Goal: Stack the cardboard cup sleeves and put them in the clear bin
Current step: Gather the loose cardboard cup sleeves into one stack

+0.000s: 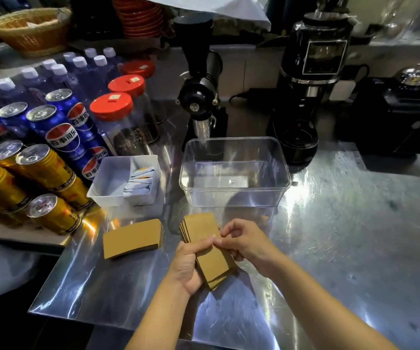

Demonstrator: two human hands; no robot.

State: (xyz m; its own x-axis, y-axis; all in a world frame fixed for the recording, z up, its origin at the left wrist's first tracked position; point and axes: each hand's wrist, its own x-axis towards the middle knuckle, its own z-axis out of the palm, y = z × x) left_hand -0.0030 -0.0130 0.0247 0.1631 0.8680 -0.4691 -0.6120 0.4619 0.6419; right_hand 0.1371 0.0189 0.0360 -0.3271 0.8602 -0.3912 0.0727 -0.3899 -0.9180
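Observation:
I hold a stack of flat brown cardboard cup sleeves (205,238) above the steel counter, its long side pointing away from me. My left hand (187,263) grips the stack from the left, thumb across the top. My right hand (246,242) pinches the stack's right edge with its fingertips. Another flat sleeve pile (132,238) lies on the counter to the left, apart from both hands. The clear bin (234,190) stands just beyond the held stack, with nothing inside it.
A white tray (108,183) with sachets sits left of the bin. Cans (44,170), red-lidded jars (118,122) and bottles crowd the left side. Two black grinders (201,94) (307,84) stand behind the bin, a black box (395,117) at the right. The counter's front edge (82,319) is near.

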